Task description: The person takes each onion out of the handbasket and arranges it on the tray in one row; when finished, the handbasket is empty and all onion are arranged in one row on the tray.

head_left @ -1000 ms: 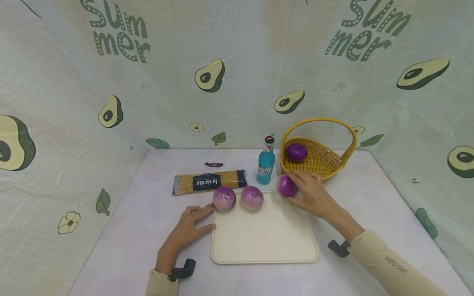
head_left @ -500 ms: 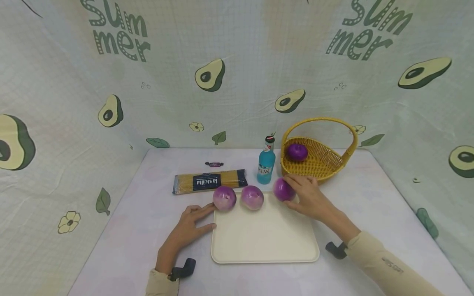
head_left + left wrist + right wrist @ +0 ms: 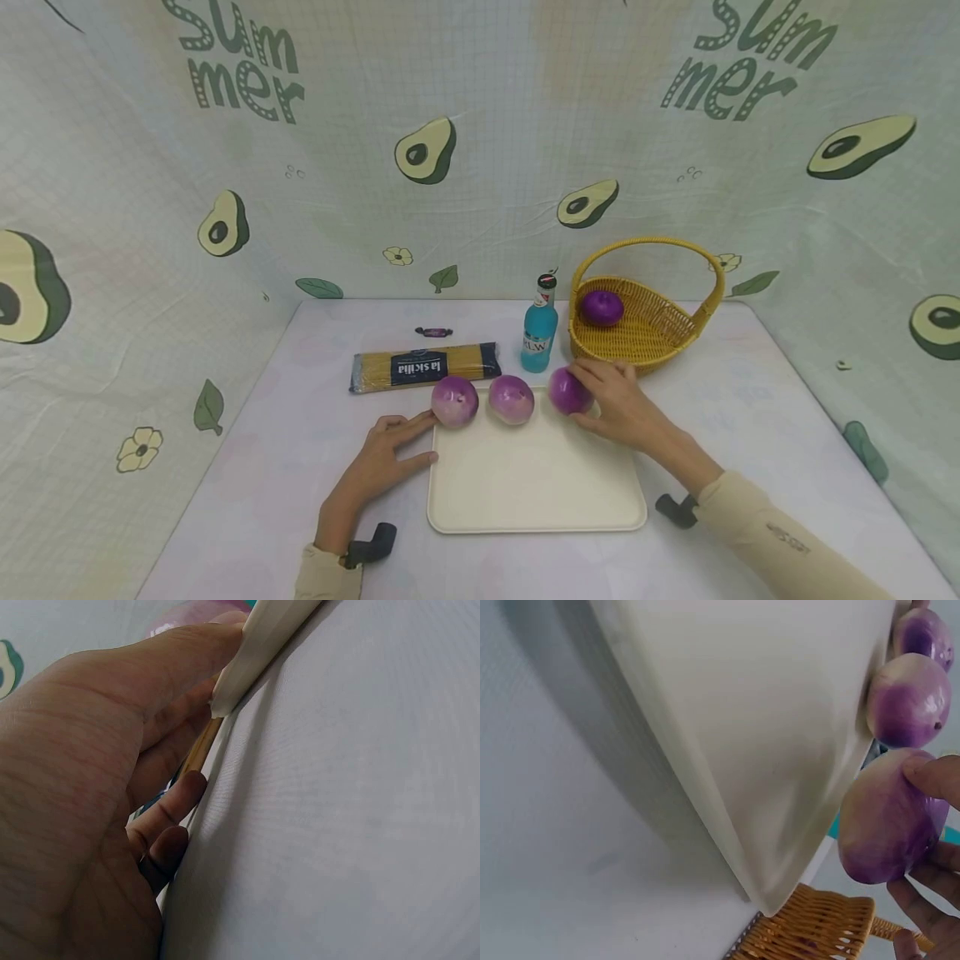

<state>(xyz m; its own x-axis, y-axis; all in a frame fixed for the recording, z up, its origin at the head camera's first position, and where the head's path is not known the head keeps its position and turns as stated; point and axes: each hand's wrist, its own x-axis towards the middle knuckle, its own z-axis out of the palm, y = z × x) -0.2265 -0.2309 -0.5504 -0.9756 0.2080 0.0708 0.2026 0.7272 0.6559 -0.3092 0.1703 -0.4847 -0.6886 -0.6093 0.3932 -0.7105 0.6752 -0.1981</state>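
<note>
In the head view my right hand grips a purple onion at the tray's back right corner. Thumb and fingers curl round its glossy purple-and-white body in the right wrist view. Two more onions sit along the back edge of the cream tray: a middle onion and a left onion. My left hand rests at the tray's left edge, fingers extended, fingertips by the left onion. The left wrist view has the thumb against the tray rim; part of the onion is hidden behind it.
Behind the tray lie a packet of spaghetti and a small wrapped candy. A blue bottle stands upright beside a yellow wicker basket with a tall handle. Another purple onion is inside the basket.
My right hand has moved a little left and toward me with the onion, away from the basket and closer to the middle onion. The left hand has stayed in place.
</note>
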